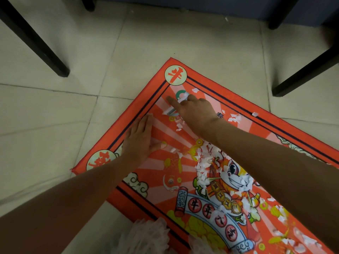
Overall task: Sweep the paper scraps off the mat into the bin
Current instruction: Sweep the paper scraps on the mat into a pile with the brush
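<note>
A red printed mat (207,86) lies at an angle on the tiled floor. White paper scraps (204,162) are heaped over the cartoon figure in its middle, with smaller clusters near my right hand (197,111) and along the far border (235,118). My left hand (139,138) lies flat on the mat near its left edge, fingers straight. My right hand reaches toward the far corner, index finger stretched out, and grips a small white tool (169,111) whose tip touches the mat. No bin is in view.
Black furniture legs stand on the tiles at the left (34,39), right (302,74) and back (280,13). A stray scrap (226,19) lies on the floor by the wall. Pale frilly fabric (146,235) shows at the bottom edge.
</note>
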